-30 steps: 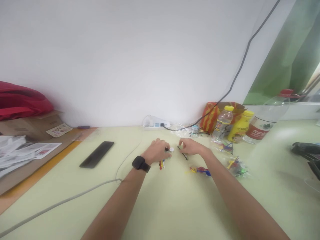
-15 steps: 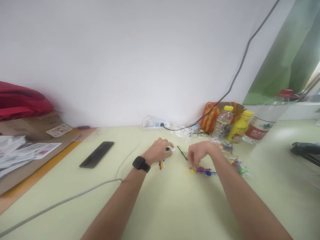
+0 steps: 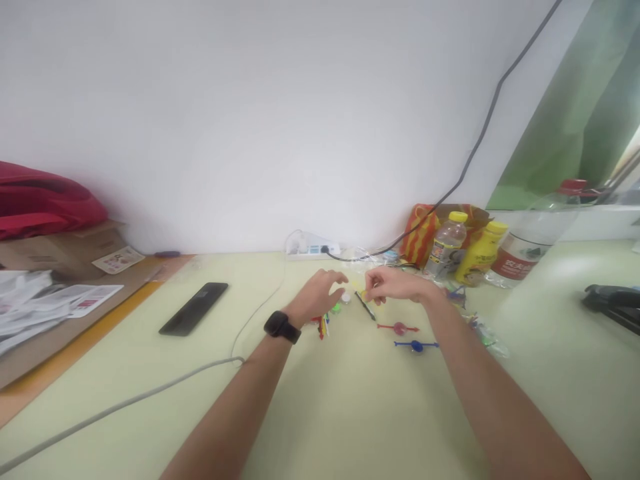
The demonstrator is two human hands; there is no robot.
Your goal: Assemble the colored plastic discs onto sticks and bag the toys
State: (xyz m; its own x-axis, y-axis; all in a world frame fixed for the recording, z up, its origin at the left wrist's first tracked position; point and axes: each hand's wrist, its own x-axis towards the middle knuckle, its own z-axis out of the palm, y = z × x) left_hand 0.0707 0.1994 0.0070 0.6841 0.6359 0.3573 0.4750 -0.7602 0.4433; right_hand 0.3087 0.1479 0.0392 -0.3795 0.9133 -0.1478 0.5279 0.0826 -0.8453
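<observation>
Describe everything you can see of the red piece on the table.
The red piece looks like glossy plastic: a thin, straight bar with a paler round disc midway and arrow-like tips. Its finer detail is too blurred to read. It lies on the table, running left to right, beyond the similar blue piece and apart from it. The right hand is not touching it.

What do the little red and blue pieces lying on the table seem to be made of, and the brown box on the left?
The red piece and blue piece are probably moulded plastic: each shows one even colour and a thin bar around a round middle. Their finish is too small to judge. The brown box looks like matte cardboard, judging by its dull tan sides.
</observation>
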